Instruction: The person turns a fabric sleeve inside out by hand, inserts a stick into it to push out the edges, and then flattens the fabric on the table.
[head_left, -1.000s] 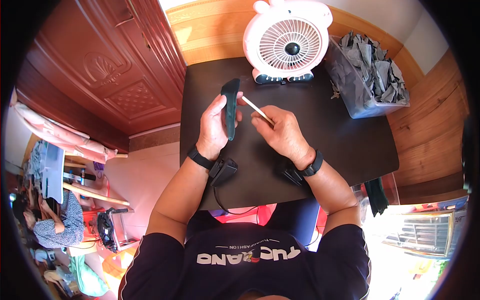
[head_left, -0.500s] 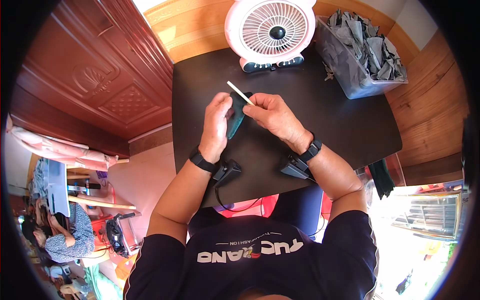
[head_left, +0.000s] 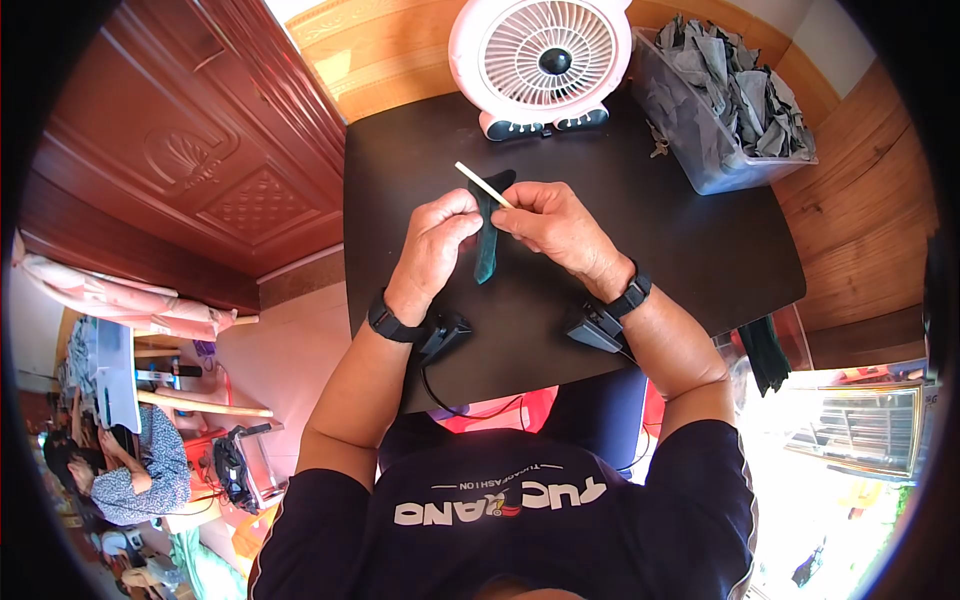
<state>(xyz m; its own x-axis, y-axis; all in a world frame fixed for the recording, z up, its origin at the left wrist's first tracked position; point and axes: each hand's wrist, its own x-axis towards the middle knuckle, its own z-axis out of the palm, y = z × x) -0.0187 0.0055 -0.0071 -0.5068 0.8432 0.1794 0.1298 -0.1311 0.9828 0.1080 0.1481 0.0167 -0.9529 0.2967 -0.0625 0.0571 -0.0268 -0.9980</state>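
A narrow piece of dark green fabric (head_left: 486, 252) hangs between my two hands over the dark table. My left hand (head_left: 432, 245) is closed, pinching the fabric's left side with thumb and fingers. Opposite it, my right hand (head_left: 558, 228) is closed on a thin white stick (head_left: 478, 181), which points up and to the left across the fabric's upper part. The right fingertips also seem to touch the fabric's edge. Part of the fabric is hidden behind the fingers.
On the dark table (head_left: 400, 160) stands a pink fan (head_left: 540, 60) at the back. A clear plastic bin (head_left: 715, 170) of grey cloth pieces sits at the back right. Black devices are near both wrists. Another person (head_left: 140, 470) is at the far left.
My left hand has gone from spread fingers beside the fabric to a pinch on it, closer to my right hand. The fabric now hangs straighter and narrower.
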